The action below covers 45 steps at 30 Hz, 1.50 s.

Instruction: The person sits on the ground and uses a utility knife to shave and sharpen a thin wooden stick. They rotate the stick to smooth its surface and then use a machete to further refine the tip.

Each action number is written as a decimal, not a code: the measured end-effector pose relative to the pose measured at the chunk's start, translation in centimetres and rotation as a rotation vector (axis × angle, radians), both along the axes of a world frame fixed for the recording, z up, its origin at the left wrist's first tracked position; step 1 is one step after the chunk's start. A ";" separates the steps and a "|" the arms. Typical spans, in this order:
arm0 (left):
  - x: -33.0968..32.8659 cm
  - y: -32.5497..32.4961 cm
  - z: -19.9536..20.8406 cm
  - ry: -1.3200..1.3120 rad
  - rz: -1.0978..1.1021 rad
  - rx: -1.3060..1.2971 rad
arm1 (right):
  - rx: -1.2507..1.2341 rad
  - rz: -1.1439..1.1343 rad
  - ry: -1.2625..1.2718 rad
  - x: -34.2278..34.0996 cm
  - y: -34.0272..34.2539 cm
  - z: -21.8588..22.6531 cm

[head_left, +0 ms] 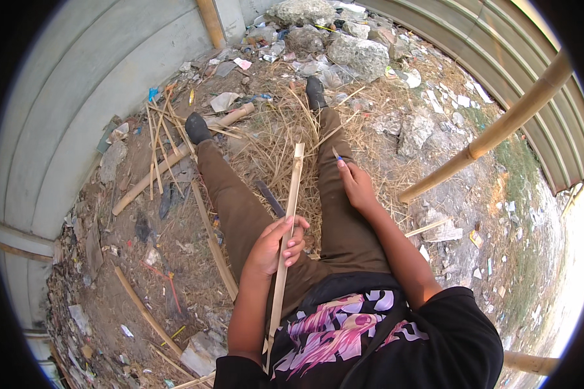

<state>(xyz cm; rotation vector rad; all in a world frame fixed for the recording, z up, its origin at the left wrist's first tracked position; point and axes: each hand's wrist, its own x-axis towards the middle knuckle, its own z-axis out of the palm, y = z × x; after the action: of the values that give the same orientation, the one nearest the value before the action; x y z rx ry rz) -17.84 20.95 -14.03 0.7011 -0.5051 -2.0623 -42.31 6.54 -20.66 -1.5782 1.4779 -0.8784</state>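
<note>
My left hand [268, 251] is wrapped round a long split bamboo strip [292, 185], which slants from my shirt up between my legs. A node shows near its far end. In my right hand [358, 188], resting by my right thigh, is a small knife [337, 154] with a short blade and a bit of blue at the handle. That blade points away and stays apart from the strip. Between my legs, left of the strip, lies a flat dark bar [270, 198], partly hidden; I cannot tell its kind. Bamboo shavings [276, 170] cover the ground around it.
Thin bamboo strips [154, 146] lie in a heap beside a bamboo pole [150, 183] at the far left. Another pole [486, 137] slants in from the right. A concrete wall [91, 97], metal sheeting [474, 32] and rocks [360, 55] border the littered ground.
</note>
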 end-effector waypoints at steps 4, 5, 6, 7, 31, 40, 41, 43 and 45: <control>-1.0 -0.8 -1.1 -0.288 -0.057 -0.142 | 0.398 0.241 -0.736 3.9 3.1 4.9; -1.2 -1.1 -1.8 -0.393 -0.105 -0.183 | 0.386 0.265 -0.684 4.4 3.4 4.7; -1.3 -1.2 -2.1 -0.357 -0.097 -0.162 | 0.368 0.293 -0.629 4.8 3.5 4.6; -1.3 -1.2 -2.3 -0.321 -0.089 -0.139 | 0.376 0.247 -0.691 4.7 3.4 4.5; -2.4 -0.5 2.6 -0.201 -0.048 0.014 | -0.471 0.218 0.060 3.2 5.4 4.0; -3.8 0.0 4.0 -0.044 -0.074 -0.046 | -0.981 0.068 0.291 2.5 4.8 5.7; -4.0 0.0 4.0 -0.028 -0.091 -0.047 | -1.018 0.042 0.309 2.2 4.5 5.7; -4.3 -0.1 4.0 -0.004 -0.109 -0.053 | -1.068 -0.028 0.349 1.9 3.8 6.2; -4.6 0.0 4.4 0.019 -0.113 -0.065 | -1.097 -0.052 0.380 1.7 3.3 6.9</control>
<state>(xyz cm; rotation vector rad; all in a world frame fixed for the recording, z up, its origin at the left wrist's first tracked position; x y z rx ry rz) -22.46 20.91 -9.68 0.6268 -0.6099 -2.1455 -40.58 9.86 -13.75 -2.6024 1.3269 -1.6508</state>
